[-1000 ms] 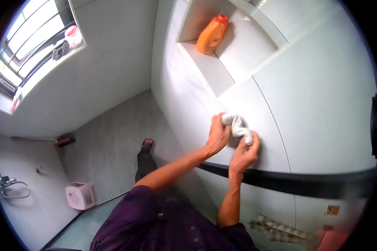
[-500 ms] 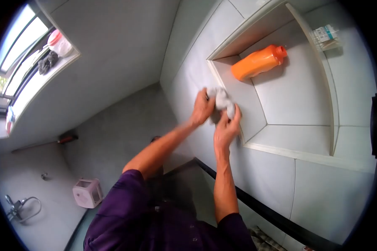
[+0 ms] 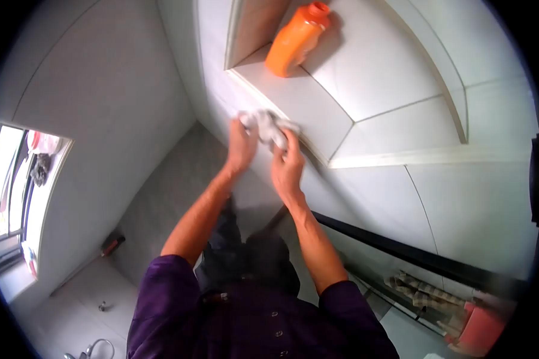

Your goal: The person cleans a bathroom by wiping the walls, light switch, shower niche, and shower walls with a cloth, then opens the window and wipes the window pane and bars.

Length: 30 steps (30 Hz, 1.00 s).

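Between my two hands is a crumpled whitish cloth [image 3: 265, 127], slightly blurred, in front of the wall niche's lower edge. My left hand [image 3: 242, 148] grips its left side with curled fingers. On the other side, my right hand [image 3: 288, 164] pinches the cloth between thumb and fingers. An orange bottle [image 3: 296, 42] without a visible cap stands on the niche ledge [image 3: 308, 105], just beyond the cloth. Neither hand touches the bottle.
A black rail [image 3: 395, 248] runs along the wall at lower right, with a checked cloth [image 3: 425, 290] and a red item [image 3: 482, 329] below it. At left, a barred window [image 3: 6, 191] has things on its sill, including a dark scrubber [image 3: 41, 169].
My view has turned, so the niche and bottle appear farther up and left, and the window lower. Both hands still hold the cloth, its folds now differently bunched.
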Tool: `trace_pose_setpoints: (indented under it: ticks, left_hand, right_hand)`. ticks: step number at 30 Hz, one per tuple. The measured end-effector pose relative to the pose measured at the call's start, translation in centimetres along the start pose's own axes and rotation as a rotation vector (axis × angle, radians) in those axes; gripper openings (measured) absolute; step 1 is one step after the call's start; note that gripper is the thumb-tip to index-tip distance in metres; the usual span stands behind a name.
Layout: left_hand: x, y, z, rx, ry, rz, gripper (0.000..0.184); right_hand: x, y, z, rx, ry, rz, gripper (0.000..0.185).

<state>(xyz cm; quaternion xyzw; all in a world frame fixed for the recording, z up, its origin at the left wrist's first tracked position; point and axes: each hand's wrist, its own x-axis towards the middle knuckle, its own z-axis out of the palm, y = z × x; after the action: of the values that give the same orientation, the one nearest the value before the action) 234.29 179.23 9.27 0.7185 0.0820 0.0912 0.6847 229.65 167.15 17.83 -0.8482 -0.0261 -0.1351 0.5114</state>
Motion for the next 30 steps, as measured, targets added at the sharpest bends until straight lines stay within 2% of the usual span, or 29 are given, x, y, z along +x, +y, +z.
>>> trace_pose_setpoints:
  ticks: [2, 3, 5, 6, 10, 12, 13, 15, 16, 17, 19, 22, 26, 28, 30]
  left_hand:
    - [-5.6, -1.5, 4.8, -0.034, -0.039, -0.002, 0.031]
    - [-8.4, -1.8, 7.5, -0.067, -0.039, 0.000, 0.031]
    - [-12.2, -3.0, 11.9, -0.209, -0.129, -0.126, 0.030]
    - [-13.6, -3.8, 13.6, -0.181, -0.200, -0.164, 0.030]
    - [-17.3, -4.2, 17.5, -0.238, -0.412, -0.176, 0.032]
    - [-17.2, 0.5, 17.0, -0.277, -0.536, -0.074, 0.021]
    - [-17.5, 4.1, 16.4, -0.351, -0.605, -0.011, 0.016]
    - [-18.1, 8.4, 16.9, -0.385, -0.675, 0.013, 0.019]
    - [-19.2, 10.3, 17.5, -0.098, -0.497, 0.099, 0.027]
    - [-18.7, 14.1, 16.8, -0.134, -0.607, 0.060, 0.035]
    - [-17.7, 19.1, 16.7, -0.144, -0.689, 0.153, 0.035]
    - [-17.7, 25.1, 16.5, -0.276, -0.631, 0.307, 0.033]
    - [-15.2, 34.8, 14.7, -0.254, -0.487, 0.751, 0.028]
    - [-13.2, 38.7, 13.8, -0.291, -0.442, 0.832, 0.027]
    - [-10.9, 40.5, 11.9, -0.300, -0.407, 0.853, 0.029]
  right_hand:
    - [-3.0, 2.5, -4.5, -0.156, 0.118, -0.130, 0.033]
    - [-4.5, 3.4, -6.8, -0.156, 0.108, -0.063, 0.030]
    - [-7.1, 4.3, -10.7, -0.241, 0.133, 0.006, 0.028]
    - [-8.0, 4.1, -12.3, -0.244, 0.137, 0.050, 0.028]
    - [-11.7, 5.8, -16.3, -0.239, 0.264, 0.089, 0.038]
    - [-13.1, 5.9, -18.3, -0.191, 0.346, 0.068, 0.040]
    - [-13.7, 5.3, -19.3, -0.129, 0.391, 0.195, 0.040]
    - [-14.4, 5.0, -22.0, -0.094, 0.463, 0.074, 0.040]
    - [-14.3, 4.2, -23.1, -0.078, 0.513, -0.004, 0.041]
    - [-14.1, 2.8, -24.4, -0.068, 0.558, -0.077, 0.042]
    - [-13.1, 0.3, -26.8, -0.088, 0.616, -0.125, 0.044]
    - [-9.9, -5.1, -29.1, -0.130, 0.771, -0.237, 0.044]
    - [-4.9, -12.4, -31.9, -0.139, 1.018, -0.403, 0.040]
    - [-2.6, -15.9, -31.9, -0.113, 1.099, -0.476, 0.036]
    - [-0.1, -18.1, -31.0, -0.217, 1.144, -0.587, 0.035]
